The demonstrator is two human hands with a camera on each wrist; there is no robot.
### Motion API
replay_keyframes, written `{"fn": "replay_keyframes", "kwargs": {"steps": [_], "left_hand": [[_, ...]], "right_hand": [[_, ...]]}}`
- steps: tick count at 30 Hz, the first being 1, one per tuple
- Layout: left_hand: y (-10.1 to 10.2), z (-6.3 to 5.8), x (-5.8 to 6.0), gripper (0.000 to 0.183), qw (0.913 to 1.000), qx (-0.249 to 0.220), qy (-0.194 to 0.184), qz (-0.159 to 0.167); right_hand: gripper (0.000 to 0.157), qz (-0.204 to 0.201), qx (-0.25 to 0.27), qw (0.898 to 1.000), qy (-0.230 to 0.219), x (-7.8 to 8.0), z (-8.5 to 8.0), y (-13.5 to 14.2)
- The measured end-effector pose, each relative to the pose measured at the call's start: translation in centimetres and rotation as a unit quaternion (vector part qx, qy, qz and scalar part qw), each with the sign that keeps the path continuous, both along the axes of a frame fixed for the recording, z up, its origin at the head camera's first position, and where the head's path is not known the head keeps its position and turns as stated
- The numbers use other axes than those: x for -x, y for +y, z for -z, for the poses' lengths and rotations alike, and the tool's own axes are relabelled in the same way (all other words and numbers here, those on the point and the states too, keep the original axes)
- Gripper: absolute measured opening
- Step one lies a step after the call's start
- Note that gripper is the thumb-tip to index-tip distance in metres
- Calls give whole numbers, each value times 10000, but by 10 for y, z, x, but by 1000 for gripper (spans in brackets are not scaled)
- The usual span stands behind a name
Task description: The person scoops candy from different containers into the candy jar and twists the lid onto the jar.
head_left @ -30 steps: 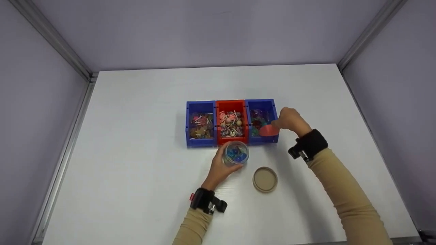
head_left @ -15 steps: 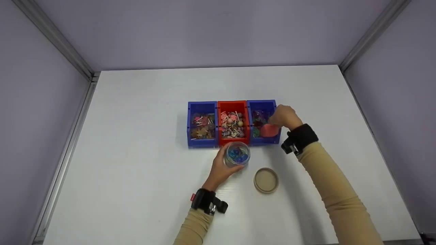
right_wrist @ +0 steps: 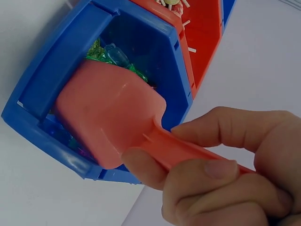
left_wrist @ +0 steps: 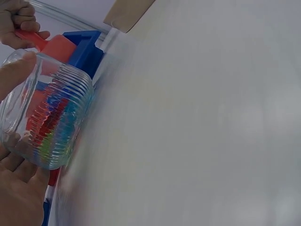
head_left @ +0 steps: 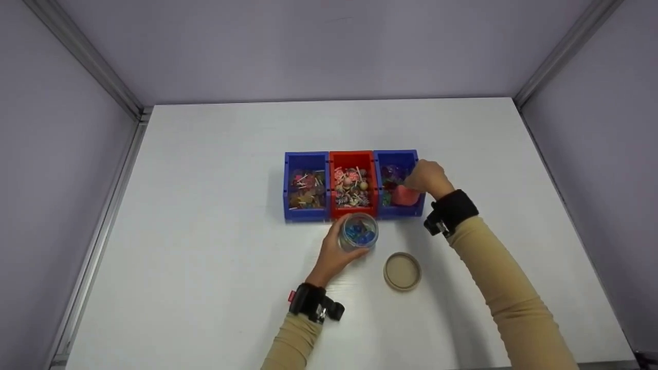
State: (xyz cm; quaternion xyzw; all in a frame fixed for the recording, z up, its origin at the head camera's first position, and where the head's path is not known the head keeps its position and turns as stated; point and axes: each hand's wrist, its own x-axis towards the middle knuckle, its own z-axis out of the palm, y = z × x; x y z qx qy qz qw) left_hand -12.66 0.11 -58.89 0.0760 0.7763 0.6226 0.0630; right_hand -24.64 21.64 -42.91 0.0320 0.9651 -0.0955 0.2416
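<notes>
My right hand point(head_left: 430, 177) grips the handle of a coral-red scoop point(right_wrist: 110, 108). The scoop's bowl is down inside the right blue bin point(right_wrist: 47, 61), its underside towards the right wrist camera. Green, blue and purple translucent pieces point(right_wrist: 113, 55) show around the bowl; whatever lies beneath it is hidden. With thumb and fingers around its side, my left hand point(head_left: 330, 259) holds a clear ribbed glass jar point(left_wrist: 66, 117), mouth up, in front of the bins. Blue and greenish translucent pieces point(head_left: 361, 236) lie in the jar.
The red middle bin point(head_left: 353, 210) and left blue bin point(head_left: 307, 215) hold small lollipop-like pieces and join the right bin in a row. A round tan lid point(head_left: 402, 272) lies right of the jar on the white table point(head_left: 205, 246). Grey walls point(head_left: 329, 51) enclose the table.
My right hand has moved left and lowered the scoop from above the right blue bin's edge into it. My left hand and the jar have stayed in place.
</notes>
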Motion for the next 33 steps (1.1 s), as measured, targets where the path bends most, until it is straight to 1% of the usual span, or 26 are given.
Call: {"fn": "replay_keyframes", "kwargs": {"steps": [4, 9, 11, 16, 19, 21, 25, 29, 33], "left_hand": [[1, 0, 1, 90, 9999, 44, -101, 7], [1, 1, 0, 90, 10000, 29, -70, 10], [1, 1, 0, 89, 10000, -14, -12, 10], [1, 1, 0, 89, 10000, -43, -24, 14], [1, 1, 0, 90, 9999, -52, -91, 11], [0, 1, 0, 90, 9999, -54, -90, 10], [1, 1, 0, 91, 10000, -36, -24, 2], [1, 0, -1, 90, 10000, -48, 6, -21], [1, 0, 0, 90, 10000, -49, 40, -27]], "right_hand": [[38, 157, 116, 9997, 144, -2, 2, 1], [48, 491, 290, 9981, 238, -3, 4, 0], [49, 549, 333, 9976, 246, -4, 4, 1], [47, 547, 349, 9977, 205, -5, -3, 4], [46, 528, 286, 9981, 170, -4, -7, 4], [43, 506, 252, 9983, 137, -3, -8, 4], [41, 474, 167, 9987, 20, -3, -6, 2], [43, 493, 66, 9987, -69, -5, -2, -2], [43, 606, 44, 9981, -7, -8, 2, -6]]}}
